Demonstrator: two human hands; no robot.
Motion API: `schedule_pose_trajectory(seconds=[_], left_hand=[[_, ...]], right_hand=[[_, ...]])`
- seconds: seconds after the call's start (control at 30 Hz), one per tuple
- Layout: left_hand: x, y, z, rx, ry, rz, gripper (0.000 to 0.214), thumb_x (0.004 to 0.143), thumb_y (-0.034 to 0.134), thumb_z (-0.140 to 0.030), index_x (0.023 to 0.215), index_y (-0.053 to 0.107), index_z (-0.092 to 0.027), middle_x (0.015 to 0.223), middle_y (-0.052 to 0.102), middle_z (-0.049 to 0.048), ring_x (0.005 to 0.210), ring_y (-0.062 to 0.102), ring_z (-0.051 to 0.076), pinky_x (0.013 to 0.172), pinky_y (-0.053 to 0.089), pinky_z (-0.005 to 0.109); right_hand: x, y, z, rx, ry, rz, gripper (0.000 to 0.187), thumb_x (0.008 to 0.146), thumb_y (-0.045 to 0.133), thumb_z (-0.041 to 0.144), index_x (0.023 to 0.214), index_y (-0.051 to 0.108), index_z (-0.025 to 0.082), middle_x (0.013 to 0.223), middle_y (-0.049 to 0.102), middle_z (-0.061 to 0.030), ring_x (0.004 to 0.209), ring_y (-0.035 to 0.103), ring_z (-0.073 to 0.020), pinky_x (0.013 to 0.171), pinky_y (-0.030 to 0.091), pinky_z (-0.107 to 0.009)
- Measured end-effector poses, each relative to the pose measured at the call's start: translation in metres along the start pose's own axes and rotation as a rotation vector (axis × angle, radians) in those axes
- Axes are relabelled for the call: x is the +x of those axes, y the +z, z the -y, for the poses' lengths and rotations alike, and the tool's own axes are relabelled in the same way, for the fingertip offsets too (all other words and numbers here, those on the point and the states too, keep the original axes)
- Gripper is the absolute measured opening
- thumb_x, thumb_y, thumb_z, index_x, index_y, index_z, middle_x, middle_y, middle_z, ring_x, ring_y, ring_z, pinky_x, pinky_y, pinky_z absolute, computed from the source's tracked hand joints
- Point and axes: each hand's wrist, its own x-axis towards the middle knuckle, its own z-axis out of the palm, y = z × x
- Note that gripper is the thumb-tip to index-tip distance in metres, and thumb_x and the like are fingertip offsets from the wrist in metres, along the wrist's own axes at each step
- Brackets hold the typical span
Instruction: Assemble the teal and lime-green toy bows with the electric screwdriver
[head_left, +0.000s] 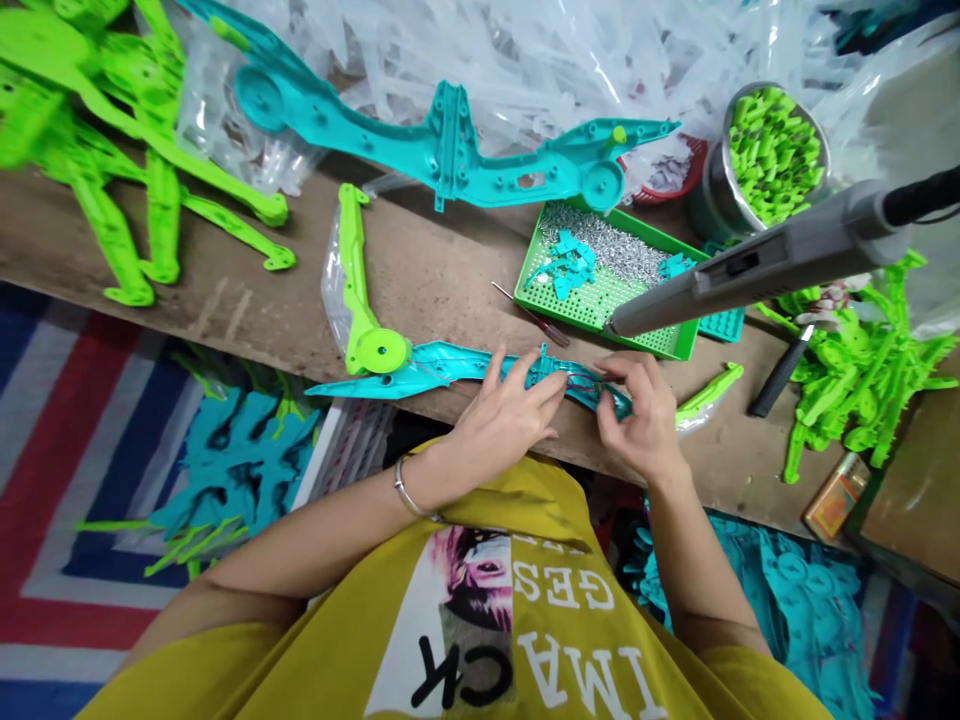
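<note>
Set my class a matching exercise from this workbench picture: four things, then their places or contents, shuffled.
1. Left hand
2. Green tray
3. Metal pot
4. Screwdriver

A. Filled with bright green pieces
B. Lying beside the tray
C. Resting on a long teal part
D. Holding silvery bits and small teal pieces

Pairs: 1-C, 2-D, 3-A, 4-B.

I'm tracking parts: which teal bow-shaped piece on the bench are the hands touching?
The front piece, with the left hand and right hand on it; the back piece lies untouched.
</note>
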Motion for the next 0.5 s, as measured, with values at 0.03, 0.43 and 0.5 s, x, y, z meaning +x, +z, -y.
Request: schedule_pose_trajectory(seconds=[0.03,0.43,0.5], left_hand=[[0.0002,-0.0002,0.0,0.007,0.004,0.004,0.05,0.095,0.071,-0.037,0.137,0.065,-0.013,0.145,0.062,0.0162,0.142,0.047,0.044,0.116,0.037,0.073],[0.0004,0.0003,0.0,0.063,0.022,-0.022,0.048,0.092,0.075,-0.037,0.135,0.067,-0.017,0.147,0.061,0.0129,0.141,0.048,0.044,0.116,0.038,0.071],[0.0006,0.0012,0.0002,0.055,0.016,-0.017,0.05,0.091,0.075,-0.037,0.137,0.066,-0.018,0.147,0.061,0.0125,0.142,0.048,0.043,0.117,0.037,0.07]], right_hand=[[-0.0037,-0.0011,0.002,-0.002,-0.014,-0.01,0.042,0.085,0.056,0.005,0.122,0.058,0.025,0.11,0.065,-0.0093,0.102,0.067,-0.0248,0.087,0.06,-0.041],[-0.0043,-0.0005,0.005,-0.101,-0.03,0.138,0.029,0.097,0.052,0.014,0.12,0.068,0.022,0.101,0.066,-0.0108,0.093,0.064,-0.0244,0.081,0.057,-0.041],[-0.0025,0.0002,0.0083,-0.203,-0.007,0.164,0.031,0.098,0.048,0.013,0.119,0.07,0.02,0.1,0.065,-0.0125,0.091,0.061,-0.0261,0.08,0.055,-0.043]])
